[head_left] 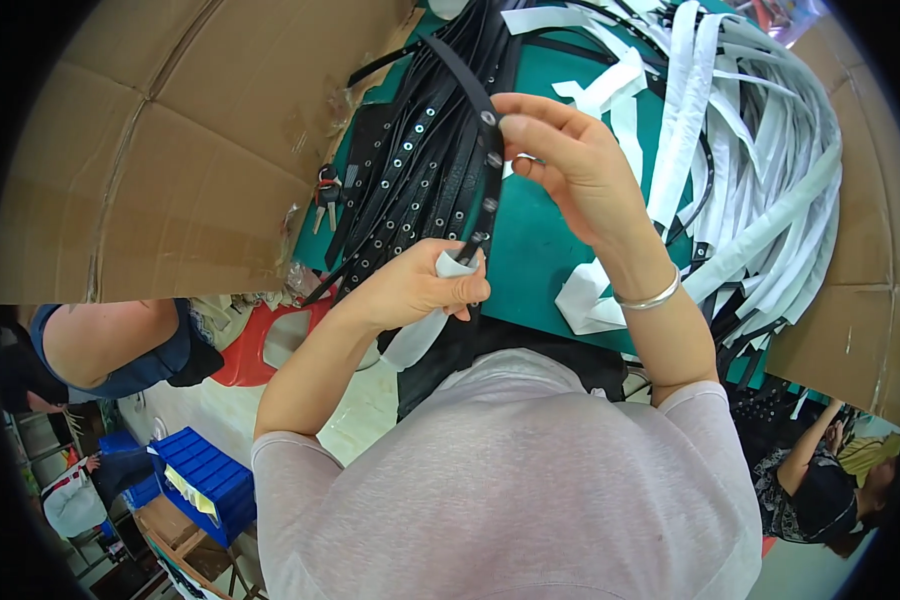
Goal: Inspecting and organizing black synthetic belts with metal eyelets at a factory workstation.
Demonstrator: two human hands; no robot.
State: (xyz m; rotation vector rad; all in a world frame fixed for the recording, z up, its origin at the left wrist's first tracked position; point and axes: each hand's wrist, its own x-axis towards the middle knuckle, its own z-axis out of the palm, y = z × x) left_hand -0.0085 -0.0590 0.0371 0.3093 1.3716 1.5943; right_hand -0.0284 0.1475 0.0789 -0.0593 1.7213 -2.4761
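A black belt strip (492,160) with metal eyelets curves up between my hands over the green table (530,240). My left hand (420,285) is closed around its lower end, together with a white paper or cloth sleeve (415,342) that hangs below the fist. With thumb and fingers my right hand (575,160) pinches the belt higher up, beside an eyelet. Just beyond my left hand lies a bundle of similar black eyelet belts (405,175). Loose white strips (620,85) are scattered past my right hand.
White-wrapped belts (795,175) are heaped at the right. Cardboard panels stand at the left (200,150) and right (855,210). Keys (326,195) lie by the left table edge. A red stool (250,350) and blue crate (205,475) are lower left. Other people sit on both sides.
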